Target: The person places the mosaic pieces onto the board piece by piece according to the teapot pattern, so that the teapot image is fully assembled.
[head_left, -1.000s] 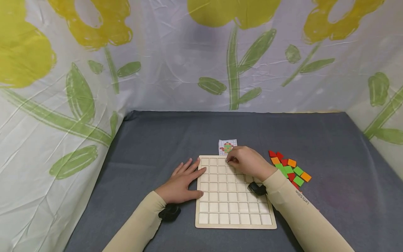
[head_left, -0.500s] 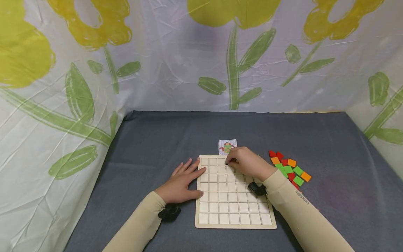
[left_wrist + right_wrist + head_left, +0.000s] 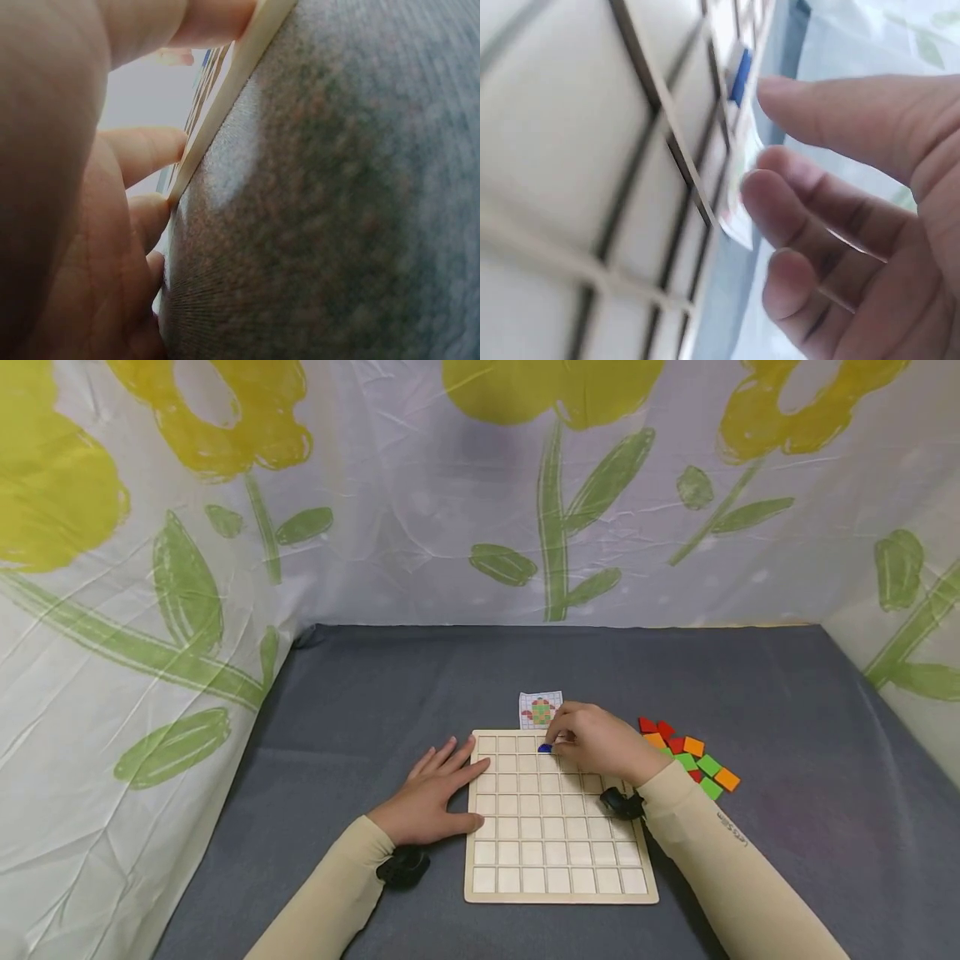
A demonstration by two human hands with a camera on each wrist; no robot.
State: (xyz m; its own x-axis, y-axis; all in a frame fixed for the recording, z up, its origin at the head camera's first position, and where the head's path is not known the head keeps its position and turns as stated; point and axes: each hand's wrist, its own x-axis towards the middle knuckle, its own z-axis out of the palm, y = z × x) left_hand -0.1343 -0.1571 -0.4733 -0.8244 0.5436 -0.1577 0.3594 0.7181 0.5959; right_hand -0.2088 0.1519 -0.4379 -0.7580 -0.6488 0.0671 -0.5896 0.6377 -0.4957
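Observation:
A light wooden grid board (image 3: 521,852) lies flat on the grey cloth. My left hand (image 3: 431,802) rests spread at its left edge, with fingertips (image 3: 169,142) touching the rim in the left wrist view. A small blue tile (image 3: 545,748) sits in the top row of cells, partly covered by my right fingers in the head view. Over the board's upper right part is my right hand (image 3: 600,743). In the right wrist view its thumb (image 3: 802,109) and fingers are parted and hold nothing, close to the blue tile (image 3: 740,77).
Just behind the board lies a small picture card (image 3: 537,708) with a coloured grid pattern. Several red, orange and green tiles (image 3: 707,765) are spread on the cloth (image 3: 810,827) to the right. A flower-printed curtain (image 3: 420,527) stands behind the table.
My right hand has shifted slightly right and its fingers have parted, letting go of the blue tile, which now shows in the top row. The left hand stays where it was.

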